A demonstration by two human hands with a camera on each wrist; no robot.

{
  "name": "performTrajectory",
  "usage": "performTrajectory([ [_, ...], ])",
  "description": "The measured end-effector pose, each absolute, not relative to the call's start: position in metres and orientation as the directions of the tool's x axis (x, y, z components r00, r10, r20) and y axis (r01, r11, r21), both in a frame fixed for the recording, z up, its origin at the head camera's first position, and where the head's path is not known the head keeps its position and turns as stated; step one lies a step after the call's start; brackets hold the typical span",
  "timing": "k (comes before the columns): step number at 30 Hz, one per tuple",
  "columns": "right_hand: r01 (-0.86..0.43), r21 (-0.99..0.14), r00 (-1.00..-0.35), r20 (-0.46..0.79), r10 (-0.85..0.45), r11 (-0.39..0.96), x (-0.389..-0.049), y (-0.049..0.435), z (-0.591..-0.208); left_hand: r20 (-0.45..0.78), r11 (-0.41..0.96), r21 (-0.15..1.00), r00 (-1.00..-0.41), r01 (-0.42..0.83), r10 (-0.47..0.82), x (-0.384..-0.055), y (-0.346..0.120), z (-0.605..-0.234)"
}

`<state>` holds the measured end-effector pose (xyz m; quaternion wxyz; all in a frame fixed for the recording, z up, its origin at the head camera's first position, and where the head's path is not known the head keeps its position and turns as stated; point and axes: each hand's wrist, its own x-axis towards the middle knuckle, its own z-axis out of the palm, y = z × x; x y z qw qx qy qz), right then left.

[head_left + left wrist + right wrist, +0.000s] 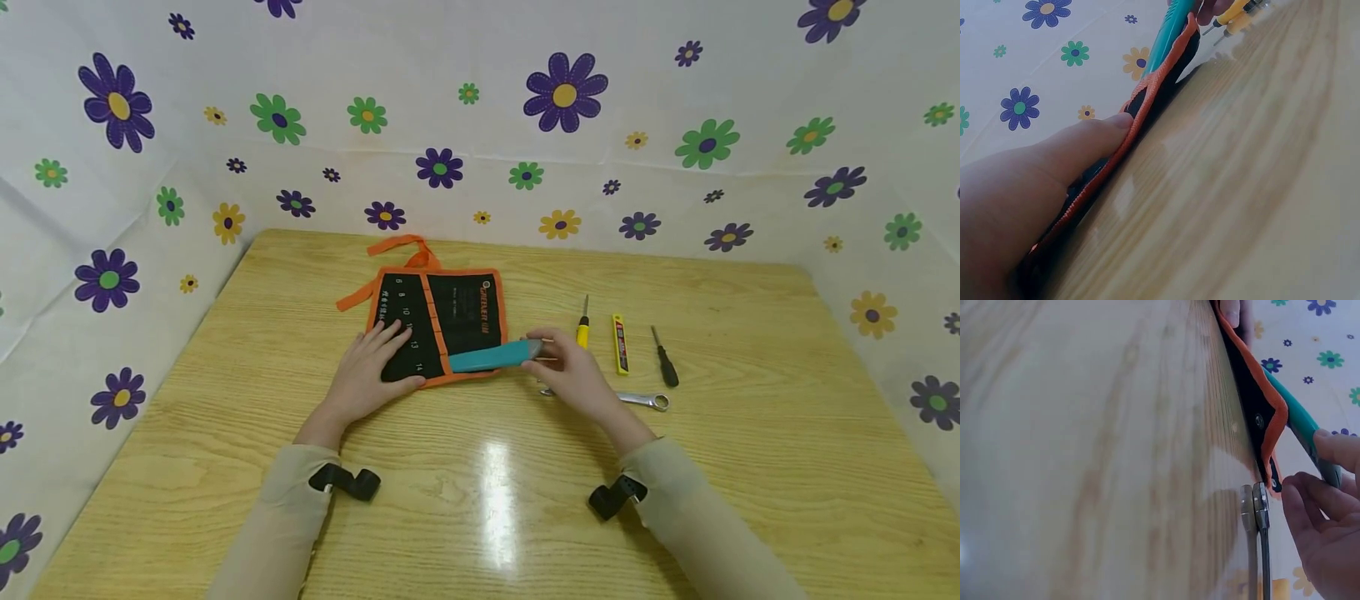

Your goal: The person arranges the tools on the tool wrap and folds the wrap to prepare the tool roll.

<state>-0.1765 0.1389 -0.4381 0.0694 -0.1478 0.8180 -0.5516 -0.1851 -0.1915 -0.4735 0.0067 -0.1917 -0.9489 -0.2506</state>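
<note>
A black tool pouch (pixel 468 321) with orange trim lies unfolded on the table, size numbers printed on its left part. My left hand (pixel 371 367) rests on that part with fingers spread, its thumb (pixel 1100 134) along the near orange edge. My right hand (pixel 573 371) pinches the grey end of a teal utility knife (pixel 487 358) between thumb and fingers. The knife lies slanted across the pouch's near right side, its far end at the orange-edged pocket opening and hidden there. In the right wrist view, the pouch's near corner lifts off the table under the knife (pixel 1300 422).
Beyond my right hand lie a yellow-handled screwdriver (pixel 582 332), a flat yellow packet (pixel 620 343) and a black-handled screwdriver (pixel 665 367). A combination wrench (pixel 645 400) lies partly under that hand. Orange ties (pixel 423 255) trail from the pouch's far edge.
</note>
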Motion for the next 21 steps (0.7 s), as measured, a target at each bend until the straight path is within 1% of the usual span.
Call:
performTrajectory([
  [7, -0.283, -0.836, -0.934, 0.128, -0.335, 0.471, -0.177, 0.135, -0.436, 0.103, 0.799, 0.481, -0.928, 0.361, 0.358, -0.185, -0.192, -0.473],
  [13, -0.320, -0.741, -0.933, 0.139, -0.331, 0.591, -0.179, 0.131, -0.434, 0.085, 0.803, 0.481, -0.930, 0.353, 0.358, -0.185, -0.192, -0.473],
  [17, -0.349, -0.694, -0.924, 0.143, -0.355, 0.629, -0.181, 0.126, -0.432, 0.082, 0.807, 0.475, -0.930, 0.352, 0.357, -0.185, -0.192, -0.473],
  [21, -0.366, -0.673, -0.914, 0.132, -0.383, 0.642, -0.181, 0.121, -0.429, 0.084, 0.807, 0.474, -0.931, 0.352, 0.356, -0.185, -0.192, -0.472],
])
